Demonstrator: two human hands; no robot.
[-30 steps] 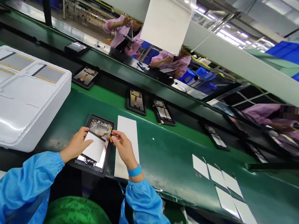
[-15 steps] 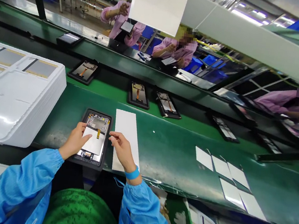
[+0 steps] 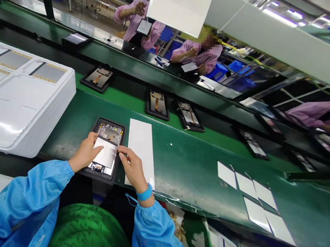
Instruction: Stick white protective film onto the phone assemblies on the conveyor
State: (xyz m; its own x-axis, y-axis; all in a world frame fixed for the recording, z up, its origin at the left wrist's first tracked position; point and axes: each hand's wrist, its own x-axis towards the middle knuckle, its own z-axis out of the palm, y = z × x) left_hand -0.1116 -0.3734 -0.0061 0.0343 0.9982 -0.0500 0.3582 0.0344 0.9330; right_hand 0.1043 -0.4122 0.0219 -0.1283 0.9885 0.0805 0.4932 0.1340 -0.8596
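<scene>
An opened tablet [image 3: 122,138] lies in a black frame on the green bench in front of me, its circuit board showing at the top. A flat silver battery [image 3: 108,154] with a dark top strip lies over its middle. My left hand [image 3: 87,150] grips the battery's left edge, thumb on its face. At the upper right edge, my right hand [image 3: 131,163] pinches the battery between thumb and fingertips. Whether the battery lies flat in the tablet or is slightly raised, I cannot tell. A white sheet [image 3: 142,143] lies just right of the tablet, partly under my right hand.
Stacked white trays [image 3: 3,117] with several silver batteries stand at left. Several more flat white pieces [image 3: 227,175] lie on the bench at right. Beyond, opened tablets [image 3: 158,105] lie along a green strip. Co-workers in pink sleeves sit across, beneath a hanging white sheet [image 3: 180,5].
My right hand has moved left onto the battery's edge. The orange ribbon that lay over the battery no longer shows there. The whole view has shifted slightly.
</scene>
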